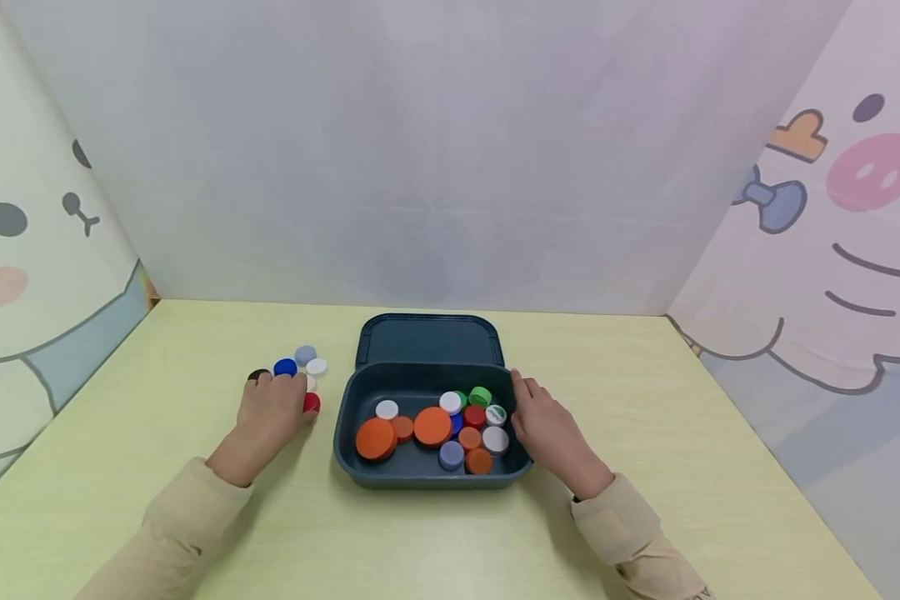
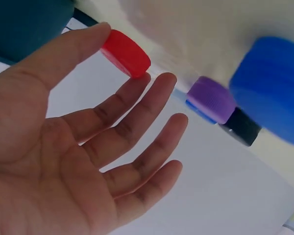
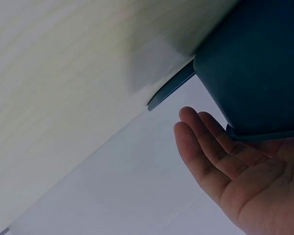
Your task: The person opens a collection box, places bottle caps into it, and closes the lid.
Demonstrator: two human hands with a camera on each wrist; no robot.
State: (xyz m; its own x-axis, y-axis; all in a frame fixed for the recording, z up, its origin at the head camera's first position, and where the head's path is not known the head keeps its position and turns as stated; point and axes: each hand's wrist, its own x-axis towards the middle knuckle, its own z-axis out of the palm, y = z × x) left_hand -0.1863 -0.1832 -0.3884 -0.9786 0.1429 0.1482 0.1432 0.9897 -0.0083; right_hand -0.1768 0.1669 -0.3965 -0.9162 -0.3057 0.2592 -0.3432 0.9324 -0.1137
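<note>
My left hand (image 1: pixel 272 414) is low over the table, left of a dark blue-green box (image 1: pixel 433 481). Thumb and index fingertip pinch a red bottle cap (image 2: pixel 128 53) by its edges, the other fingers spread loosely. Beside that hand lie a blue cap (image 1: pixel 285 367), a pale purple cap (image 1: pixel 306 356), a white cap (image 1: pixel 317 367) and a black cap (image 1: pixel 258 375), partly covered by the knuckles. At the box's right rim rests my right hand (image 1: pixel 551 429), its fingers (image 3: pixel 196 152) relaxed along the edge. The thumb is mostly hidden in the right wrist view.
Inside the box sit several caps: large orange caps (image 1: pixel 376 439), green ones (image 1: pixel 481 396), white ones (image 1: pixel 495 440) and others. The box's lid (image 1: pixel 430 339) lies flat behind it. A pale wood table (image 1: pixel 720 500) meets fabric walls at the back and sides.
</note>
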